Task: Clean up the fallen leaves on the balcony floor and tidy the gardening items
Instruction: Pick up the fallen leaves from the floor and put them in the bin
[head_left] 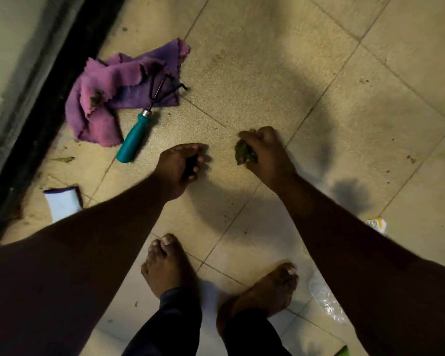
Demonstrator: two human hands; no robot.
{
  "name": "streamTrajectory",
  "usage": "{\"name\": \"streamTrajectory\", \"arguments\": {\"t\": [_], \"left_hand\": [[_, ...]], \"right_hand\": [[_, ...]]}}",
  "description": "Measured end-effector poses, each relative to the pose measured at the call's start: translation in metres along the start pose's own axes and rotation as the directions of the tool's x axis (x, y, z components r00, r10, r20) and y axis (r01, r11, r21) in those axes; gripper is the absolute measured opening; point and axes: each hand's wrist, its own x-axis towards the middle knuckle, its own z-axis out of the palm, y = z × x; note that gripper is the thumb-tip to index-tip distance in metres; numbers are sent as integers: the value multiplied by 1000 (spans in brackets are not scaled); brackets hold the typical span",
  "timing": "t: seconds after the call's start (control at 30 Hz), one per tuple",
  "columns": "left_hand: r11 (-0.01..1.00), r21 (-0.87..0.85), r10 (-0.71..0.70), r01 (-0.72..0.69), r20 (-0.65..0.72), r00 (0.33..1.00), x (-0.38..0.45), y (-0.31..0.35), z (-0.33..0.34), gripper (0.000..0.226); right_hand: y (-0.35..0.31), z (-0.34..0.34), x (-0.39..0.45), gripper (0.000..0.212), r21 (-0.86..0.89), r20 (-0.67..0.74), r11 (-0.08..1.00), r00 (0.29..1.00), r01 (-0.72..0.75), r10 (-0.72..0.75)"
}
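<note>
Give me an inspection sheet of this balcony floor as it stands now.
Surface: beige tiled floor, specks of dirt.
Job's things: green leaves in right hand; loose green leaf by dark door track; teal-handled hand rake, prongs on crumpled purple cloth.
Clutter: white-and-purple flat item; yellow-white packet; clear plastic wrapper.
Grips: left hand curled, contents unclear; right hand grips leaves.
Cables: nothing seen.
Surroundings: bare feet on tiles.

open tiles (267,60) ahead, cloth (118,83) and rake (136,137) blocking left
</note>
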Motion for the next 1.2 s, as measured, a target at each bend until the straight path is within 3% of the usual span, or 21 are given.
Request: {"name": "streamTrajectory", "arguments": {"t": [0.1, 0.2, 0.27, 0.4, 0.53, 0.6, 0.63, 0.67, 0.7, 0.73, 0.8, 0.83, 0.87, 0.9, 0.93, 0.97, 1.0, 1.03, 1.07, 1.13, 1.2], "left_hand": [[994, -91, -53, 62, 99, 994, -4, 7, -5, 34], [991, -129, -23, 38, 114, 993, -12, 7, -9, 37], [990, -142, -10, 19, 64, 998, -15, 6, -14, 35], [981, -184, -54, 58, 31, 998, -20, 0, -29, 34], [920, -363, -131, 149, 75, 989, -30, 6, -39, 39], [923, -293, -307, 250, -167, 937, -34, -34, -68, 32], [888, -312, -406, 339, -185, 895, -58, -70, -82, 29], [954, -75, -296, 290, -396, 869, -69, -109, -91, 32], [948, 61, -219, 312, -586, 780, -73, -140, -101, 34], [945, 185, -113, 270, -590, 800, -73, -167, -112, 35], [949, 227, -71, 218, -520, 851, -68, -179, -117, 34], [950, 187, -124, 248, -505, 854, -69, -191, -114, 34], [966, 184, -64, 181, -511, 857, -77, -176, -110, 34], [973, 86, -139, 212, -513, 847, -81, -149, -105, 32], [979, -54, -202, 197, -397, 895, -84, -113, -100, 24], [951, -217, -256, 220, -154, 954, -90, -87, -86, 15], [983, -158, -100, 92, -45, 994, -99, -78, -68, 16], [978, -202, -49, 51, 12, 999, -102, -66, -63, 21], [925, -362, -73, 114, 124, 990, -103, -46, -57, 23], [939, -293, -127, 178, 185, 975, -100, -51, -38, 23], [935, -258, -197, 243, 191, 962, -93, -79, -24, 23]], "right_hand": [[-16, 7, 13, 40, -197, 47, 977, 997, 77, -69], [-29, 15, 18, 30, -319, 210, 926, 968, 201, -138], [-40, 18, 17, 28, -243, 234, 952, 964, 187, -130], [-93, 14, 7, 23, 67, 69, 991, 990, 116, -120], [-153, 30, -14, 45, -15, 207, 966, 946, 258, -249], [-175, 40, -24, 57, -98, 259, 961, 939, 257, -225], [-185, 42, -28, 60, -96, 262, 966, 942, 241, -209], [-195, 42, -32, 63, -85, 255, 967, 943, 240, -212], [-203, 38, -36, 65, -90, 236, 962, 944, 258, -231], [-209, 34, -40, 63, -96, 191, 955, 947, 282, -260], [-216, 26, -47, 49, -13, 27, 956, 956, 294, -293], [-212, 22, -49, 40, 64, -74, 961, 962, 269, -264], [-202, 18, -50, 33, 130, -156, 968, 969, 213, -192], [-187, 15, -50, 27, 173, -202, 976, 975, 130, -94], [-164, 12, -54, 23, 181, -212, 983, 977, 34, 5], [-135, 10, -58, 22, 177, -220, 981, 968, -78, 116], [-100, 10, -65, 24, 165, -229, 965, 944, -204, 238], [-67, 10, -72, 28, 158, -233, 933, 906, -323, 353], [-37, 11, -80, 35, 157, -220, 887, 860, -435, 461], [9, 13, -91, 48, 183, -179, 829, 811, -529, 557], [34, 19, -97, 57, 116, -154, 863, 850, -491, 504]]}}
